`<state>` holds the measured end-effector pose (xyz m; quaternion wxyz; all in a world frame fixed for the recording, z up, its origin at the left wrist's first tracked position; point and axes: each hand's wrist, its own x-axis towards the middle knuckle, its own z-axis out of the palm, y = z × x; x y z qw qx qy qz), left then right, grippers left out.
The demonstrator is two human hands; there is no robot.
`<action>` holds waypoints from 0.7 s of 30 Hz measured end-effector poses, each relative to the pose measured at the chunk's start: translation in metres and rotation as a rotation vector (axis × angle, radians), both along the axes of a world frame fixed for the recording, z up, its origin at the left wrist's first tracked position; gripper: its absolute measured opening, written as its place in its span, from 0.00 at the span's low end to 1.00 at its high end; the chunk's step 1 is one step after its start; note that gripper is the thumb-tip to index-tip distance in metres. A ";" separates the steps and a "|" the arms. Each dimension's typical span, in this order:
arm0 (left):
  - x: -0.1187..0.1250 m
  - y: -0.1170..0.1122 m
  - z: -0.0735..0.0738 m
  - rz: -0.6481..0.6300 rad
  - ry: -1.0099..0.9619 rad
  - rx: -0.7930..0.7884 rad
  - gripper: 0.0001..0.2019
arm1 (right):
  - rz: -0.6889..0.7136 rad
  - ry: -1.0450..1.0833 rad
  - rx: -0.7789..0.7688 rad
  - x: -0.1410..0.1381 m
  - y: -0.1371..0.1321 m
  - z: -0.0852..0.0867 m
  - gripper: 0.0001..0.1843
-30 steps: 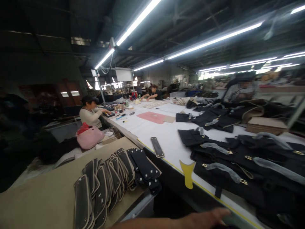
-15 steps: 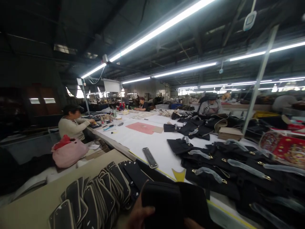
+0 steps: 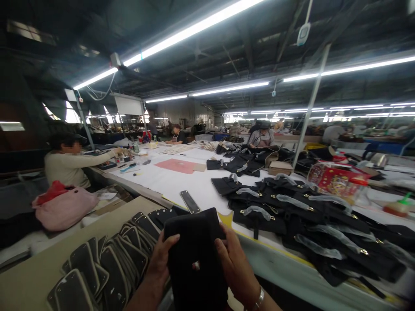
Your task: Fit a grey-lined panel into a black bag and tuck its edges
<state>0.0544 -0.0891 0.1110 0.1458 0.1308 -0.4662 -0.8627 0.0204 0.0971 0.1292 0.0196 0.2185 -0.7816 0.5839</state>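
Between my two hands I hold a black fabric panel [image 3: 194, 242] with a small shiny mark low on its middle. My left hand [image 3: 164, 255] grips its left edge, thumb lying on the front. On the right edge, my right hand [image 3: 234, 259] is closed with its thumb against the front; its wrist wears a bracelet. Dark rounded panels with pale edges [image 3: 113, 268] overlap in a row on the board to my left. Just beyond the held panel, a single dark strip with corner studs [image 3: 189, 201] lies on the white table [image 3: 162, 181].
Several black bag pieces with plastic-wrapped handles [image 3: 285, 207] cover the table's right side. A pink sheet [image 3: 177, 166] lies mid-table. A pink bag [image 3: 65, 207] sits at left, near a seated co-worker [image 3: 68, 164]. A metal post [image 3: 311, 108] rises behind a cardboard stack [image 3: 280, 167].
The view has turned to the right. The black panel has come up into fuller view, with both hands now visible on its edges. The co-worker at left has stretched an arm forward over the table.
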 end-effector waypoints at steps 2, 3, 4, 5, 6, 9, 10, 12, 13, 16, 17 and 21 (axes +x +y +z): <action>-0.001 0.023 0.016 -0.008 0.072 -0.025 0.29 | 0.003 0.153 0.141 0.006 0.004 0.008 0.30; -0.001 0.035 0.023 -0.019 0.109 -0.044 0.30 | 0.006 0.171 0.192 0.008 0.005 0.011 0.31; -0.001 0.048 0.029 -0.043 0.149 -0.072 0.31 | 0.010 0.167 0.216 0.010 0.007 0.013 0.32; 0.000 0.060 0.034 -0.087 0.190 -0.109 0.31 | 0.018 0.149 0.212 0.012 0.009 0.014 0.32; 0.001 0.070 0.038 -0.150 0.224 -0.156 0.30 | 0.028 0.123 0.182 0.013 0.013 0.015 0.32; 0.007 0.091 0.043 -0.255 0.241 -0.410 0.23 | 0.075 0.061 0.034 0.017 0.033 0.018 0.28; 0.008 0.094 0.043 -0.231 0.230 -0.521 0.21 | 0.080 0.048 0.005 0.019 0.040 0.018 0.27; 0.011 0.099 0.041 -0.146 0.221 -0.710 0.18 | 0.044 0.039 -0.009 0.024 0.053 0.018 0.26; 0.012 0.101 0.039 -0.123 0.229 -0.770 0.17 | 0.006 0.040 0.006 0.028 0.058 0.017 0.25; 0.015 0.107 0.034 -0.134 0.264 -0.829 0.16 | -0.151 0.058 0.119 0.038 0.067 0.014 0.25; 0.016 0.109 0.033 -0.139 0.270 -0.839 0.16 | -0.195 0.068 0.169 0.041 0.069 0.014 0.26; 0.024 0.115 0.029 -0.129 0.274 -0.873 0.15 | -0.272 0.103 0.357 0.050 0.075 0.018 0.27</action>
